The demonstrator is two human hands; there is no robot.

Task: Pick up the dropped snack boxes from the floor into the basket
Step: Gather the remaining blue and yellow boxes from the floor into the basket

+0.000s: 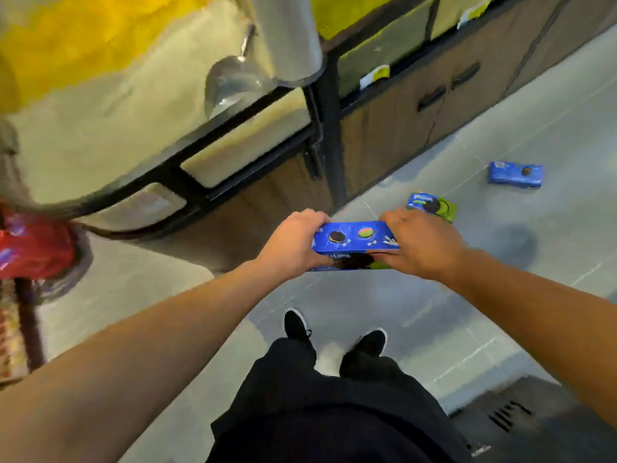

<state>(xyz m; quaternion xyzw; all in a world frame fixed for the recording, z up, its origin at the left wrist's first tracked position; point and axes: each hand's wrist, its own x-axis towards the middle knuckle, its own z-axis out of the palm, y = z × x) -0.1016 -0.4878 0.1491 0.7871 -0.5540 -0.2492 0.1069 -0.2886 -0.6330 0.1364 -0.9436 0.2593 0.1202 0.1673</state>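
Holding the stack at both short ends, that's how it's being done here: the left hand (293,243) is wrapped round one end and the right hand (419,243) round the other, both clamped on the held snack boxes (355,237), carried up off the floor (551,135) above the shoes (334,332). It looks like two boxes are gripped together, a blue one on top and a greenish one under it, though the lower one is mostly covered so that can't be called for sure

These are judged to be light cardboard, stiff enough along the length but easily dented if squeezed hard, and glossy so a bit slippy; the ends or the long edges are the sensible places to be gripped

Two more are left lying on the floor: a green box (432,205) just beyond the right hand, partly hidden by it, and a blue box (516,175) further off near the cabinet (400,128) base

No basket can be made out anywhere. The shelving is badly smeared, and a red blur (33,245) at the left edge can't be identified
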